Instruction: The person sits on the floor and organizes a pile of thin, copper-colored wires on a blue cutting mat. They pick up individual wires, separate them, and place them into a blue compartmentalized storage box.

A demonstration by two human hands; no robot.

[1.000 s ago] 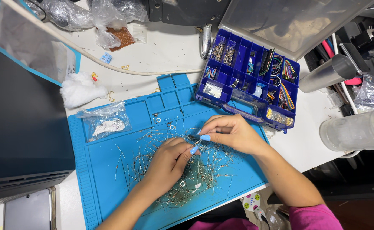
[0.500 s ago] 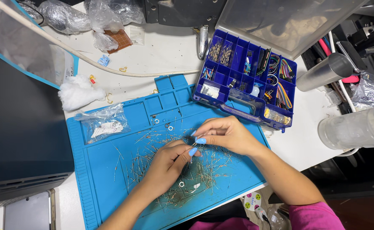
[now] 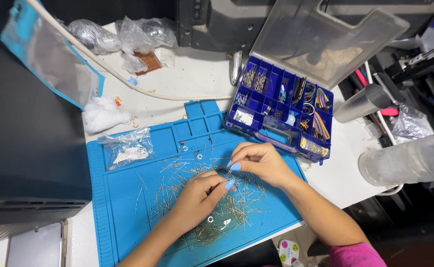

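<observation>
Resting on pins: left hand [image 3: 197,198], fingers curled, pinching thin metal pins [image 3: 212,217] strewn over the blue mat [image 3: 123,222]
Right hand [image 3: 259,163]: fingertips pinched narrowly on a pin, just beside the left thumb
Mat's far-left corner: clear plastic bag [image 3: 125,148]
Beyond the mat: blue compartment box [image 3: 281,109], lid open, on the white table [image 3: 197,74]

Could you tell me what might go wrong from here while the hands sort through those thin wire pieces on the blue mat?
The loose wire pieces spread close to the near edge of the blue mat, so a sweep of the left hand could push some off the table. The right hand works just beside the open blue compartment box; a nudge might mix or spill its parts. The fine ends could also prick fingertips.
</observation>
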